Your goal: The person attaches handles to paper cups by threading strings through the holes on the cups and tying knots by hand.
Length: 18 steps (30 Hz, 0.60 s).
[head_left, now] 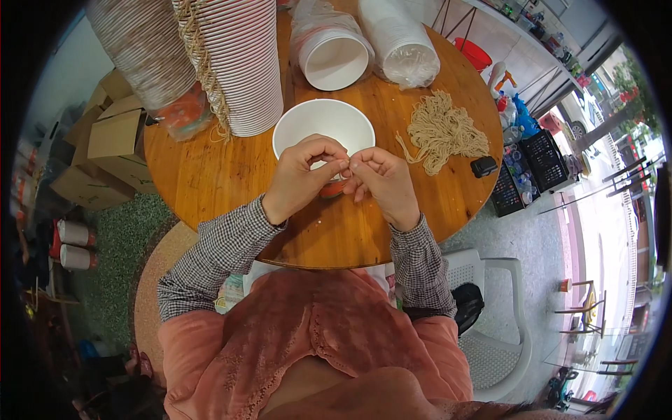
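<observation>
My left hand (302, 175) and my right hand (387, 183) meet at the fingertips over the near edge of a white paper bucket (323, 115). Both pinch with thumb and fingers. Whatever lies between the fingertips is too small to make out. Just under my left hand shows a small orange-red patch (332, 190), mostly covered, its kind unclear. A loose heap of tan twine (442, 133) lies to the right of the bucket. On the left stands a tall stack of white buckets (241, 77), with knotted twine handles (210, 77) hanging down its side.
Behind, two plastic-wrapped sleeves of white buckets lie on their sides, one opened (336, 61), one wrapped (409, 59). Another wrapped stack (140, 56) stands far left. A small black object (484, 166) sits at the wooden table's (210, 175) right edge. Cardboard boxes (115, 143) and a white chair (500, 329) flank me.
</observation>
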Each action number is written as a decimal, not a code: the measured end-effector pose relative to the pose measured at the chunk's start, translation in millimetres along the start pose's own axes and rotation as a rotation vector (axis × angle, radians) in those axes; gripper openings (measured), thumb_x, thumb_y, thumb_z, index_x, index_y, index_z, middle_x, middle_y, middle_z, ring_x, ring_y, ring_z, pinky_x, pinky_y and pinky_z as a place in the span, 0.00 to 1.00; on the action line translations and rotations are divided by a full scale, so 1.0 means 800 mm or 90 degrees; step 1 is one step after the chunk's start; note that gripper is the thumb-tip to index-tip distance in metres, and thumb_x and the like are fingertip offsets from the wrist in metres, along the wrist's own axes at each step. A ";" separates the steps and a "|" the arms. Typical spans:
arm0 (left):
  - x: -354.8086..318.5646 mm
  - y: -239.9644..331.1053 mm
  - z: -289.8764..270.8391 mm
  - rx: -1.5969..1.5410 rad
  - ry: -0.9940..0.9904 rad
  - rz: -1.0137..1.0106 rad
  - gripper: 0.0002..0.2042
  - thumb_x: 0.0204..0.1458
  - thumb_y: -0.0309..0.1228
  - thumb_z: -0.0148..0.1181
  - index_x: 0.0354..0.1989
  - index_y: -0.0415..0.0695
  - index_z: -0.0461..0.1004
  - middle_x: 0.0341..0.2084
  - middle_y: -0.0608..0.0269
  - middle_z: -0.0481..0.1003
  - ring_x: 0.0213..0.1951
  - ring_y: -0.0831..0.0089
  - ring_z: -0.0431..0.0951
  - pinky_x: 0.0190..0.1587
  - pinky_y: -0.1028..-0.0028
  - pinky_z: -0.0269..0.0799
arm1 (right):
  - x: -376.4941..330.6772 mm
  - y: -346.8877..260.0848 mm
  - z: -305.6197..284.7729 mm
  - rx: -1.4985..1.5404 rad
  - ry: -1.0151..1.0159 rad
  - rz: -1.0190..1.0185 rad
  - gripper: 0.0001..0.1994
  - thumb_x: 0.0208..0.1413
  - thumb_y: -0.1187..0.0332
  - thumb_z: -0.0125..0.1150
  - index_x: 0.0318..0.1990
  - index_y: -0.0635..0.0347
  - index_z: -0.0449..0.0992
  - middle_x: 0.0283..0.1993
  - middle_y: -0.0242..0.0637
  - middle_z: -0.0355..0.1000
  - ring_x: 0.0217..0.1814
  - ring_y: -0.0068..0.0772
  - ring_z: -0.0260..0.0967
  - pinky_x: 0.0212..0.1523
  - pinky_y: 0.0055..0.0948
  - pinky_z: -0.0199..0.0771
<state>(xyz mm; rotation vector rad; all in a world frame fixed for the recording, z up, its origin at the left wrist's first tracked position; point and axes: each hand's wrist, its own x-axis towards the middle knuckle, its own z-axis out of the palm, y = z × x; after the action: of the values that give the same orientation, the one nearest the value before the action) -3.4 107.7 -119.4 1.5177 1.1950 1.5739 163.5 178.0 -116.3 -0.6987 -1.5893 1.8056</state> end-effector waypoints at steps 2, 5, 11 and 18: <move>0.000 -0.003 -0.002 0.034 -0.001 0.036 0.04 0.50 0.18 0.61 0.35 0.35 0.76 0.34 0.63 0.75 0.37 0.76 0.76 0.44 0.78 0.73 | 0.002 0.001 -0.001 0.070 -0.014 0.035 0.06 0.60 0.70 0.56 0.39 0.65 0.74 0.28 0.32 0.74 0.26 0.18 0.72 0.22 0.14 0.69; 0.000 -0.003 -0.002 0.063 -0.001 0.068 0.05 0.50 0.19 0.62 0.34 0.35 0.76 0.34 0.62 0.75 0.38 0.75 0.76 0.44 0.78 0.72 | 0.002 0.001 -0.005 0.036 -0.028 0.002 0.07 0.60 0.70 0.56 0.39 0.64 0.74 0.28 0.29 0.73 0.26 0.15 0.71 0.22 0.13 0.67; -0.005 0.002 0.001 0.021 0.002 0.023 0.04 0.50 0.20 0.62 0.34 0.36 0.76 0.32 0.64 0.76 0.36 0.77 0.75 0.43 0.79 0.72 | 0.004 0.009 -0.002 0.075 0.024 -0.057 0.05 0.60 0.71 0.56 0.37 0.63 0.73 0.27 0.26 0.71 0.23 0.12 0.64 0.22 0.12 0.64; -0.004 0.016 0.000 0.050 -0.051 -0.103 0.02 0.51 0.21 0.62 0.32 0.36 0.75 0.27 0.66 0.77 0.32 0.81 0.74 0.37 0.81 0.71 | 0.003 0.011 0.005 0.066 0.046 -0.094 0.04 0.59 0.72 0.56 0.37 0.63 0.72 0.26 0.25 0.69 0.22 0.11 0.62 0.22 0.13 0.61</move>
<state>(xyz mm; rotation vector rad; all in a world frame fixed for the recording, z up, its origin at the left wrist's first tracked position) -1.2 100.0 -109.1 1.4790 1.3117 1.3629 158.1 176.7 -124.4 -0.5764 -1.4493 1.7222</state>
